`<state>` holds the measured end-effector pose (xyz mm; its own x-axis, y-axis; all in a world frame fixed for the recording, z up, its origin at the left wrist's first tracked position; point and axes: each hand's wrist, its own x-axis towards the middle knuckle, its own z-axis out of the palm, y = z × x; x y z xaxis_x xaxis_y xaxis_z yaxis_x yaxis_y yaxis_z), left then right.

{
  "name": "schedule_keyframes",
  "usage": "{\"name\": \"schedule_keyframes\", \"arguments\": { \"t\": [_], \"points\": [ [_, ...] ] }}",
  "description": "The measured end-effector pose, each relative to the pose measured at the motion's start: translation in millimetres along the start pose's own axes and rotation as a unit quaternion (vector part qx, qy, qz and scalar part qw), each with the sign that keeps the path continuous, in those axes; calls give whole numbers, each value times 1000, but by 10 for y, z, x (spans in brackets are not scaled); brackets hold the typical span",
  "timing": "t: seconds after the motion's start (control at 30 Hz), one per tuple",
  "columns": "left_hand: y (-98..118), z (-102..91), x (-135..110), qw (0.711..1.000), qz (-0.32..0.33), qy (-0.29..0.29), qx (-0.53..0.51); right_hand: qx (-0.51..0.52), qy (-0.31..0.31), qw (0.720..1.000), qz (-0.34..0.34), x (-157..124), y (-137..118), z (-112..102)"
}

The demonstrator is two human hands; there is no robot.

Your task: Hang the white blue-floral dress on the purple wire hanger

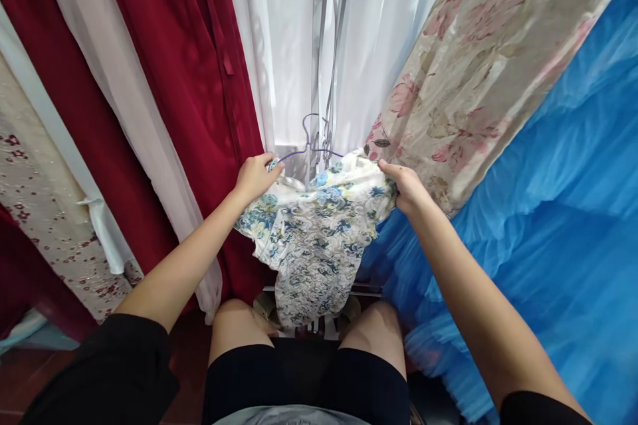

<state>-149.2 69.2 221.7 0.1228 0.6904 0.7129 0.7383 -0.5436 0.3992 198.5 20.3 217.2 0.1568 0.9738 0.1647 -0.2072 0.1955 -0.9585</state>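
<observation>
A white blouse point(319, 239) with a blue and yellow floral print hangs in front of me, spread between both hands. Inside its neck sits a thin purple wire hanger point(308, 144), hook upward. My left hand point(259, 176) pinches the blouse's left shoulder near one hanger end. At the other shoulder, my right hand point(406, 184) grips the fabric with the thumb on top. The other end of the hanger goes under the cloth on the right. The blouse's lower hem dangles between my knees.
Long red curtain-like cloth point(174, 80) hangs at left and white fabric point(289, 46) straight ahead. On the right are a beige floral cloth point(463, 80) and ruffled blue tulle point(558, 246). A dark red floor point(192, 362) shows below.
</observation>
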Motion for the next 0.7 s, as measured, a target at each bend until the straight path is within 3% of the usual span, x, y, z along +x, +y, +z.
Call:
{"name": "schedule_keyframes", "arguments": {
  "t": [0.07,0.13,0.17,0.23,0.3,0.33,0.43,0.5,0.63,0.67,0.7],
  "points": [
    [-131,42,7,999,-29,10,31,-22,-60,998,-19,-208,-64,238],
    [-276,112,-27,996,-81,25,-5,-63,-164,982,-72,-551,-66,452],
    [-322,151,-61,992,-114,38,-46,-98,-243,960,-101,-739,-49,530],
    [-314,221,-158,973,-172,61,-144,-165,-407,888,-138,-1060,20,604],
    [-157,276,-270,951,-186,67,-236,-215,-448,848,-182,-1211,150,573],
    [-34,301,-321,941,-179,61,-281,-234,-421,852,-206,-1209,242,529],
    [403,409,-421,889,-169,-16,-426,-254,-247,908,-223,-987,591,348],
    [657,536,-439,831,-194,-112,-509,-222,-181,946,-155,-819,825,223],
    [958,881,-430,711,-243,-256,-608,-93,-145,984,32,-803,1088,-31],
    [994,957,-425,691,-241,-282,-620,-57,-115,990,55,-853,1103,-104],
    [1016,1018,-421,690,-231,-304,-615,-23,-78,995,65,-908,1101,-182]
  ]
}}
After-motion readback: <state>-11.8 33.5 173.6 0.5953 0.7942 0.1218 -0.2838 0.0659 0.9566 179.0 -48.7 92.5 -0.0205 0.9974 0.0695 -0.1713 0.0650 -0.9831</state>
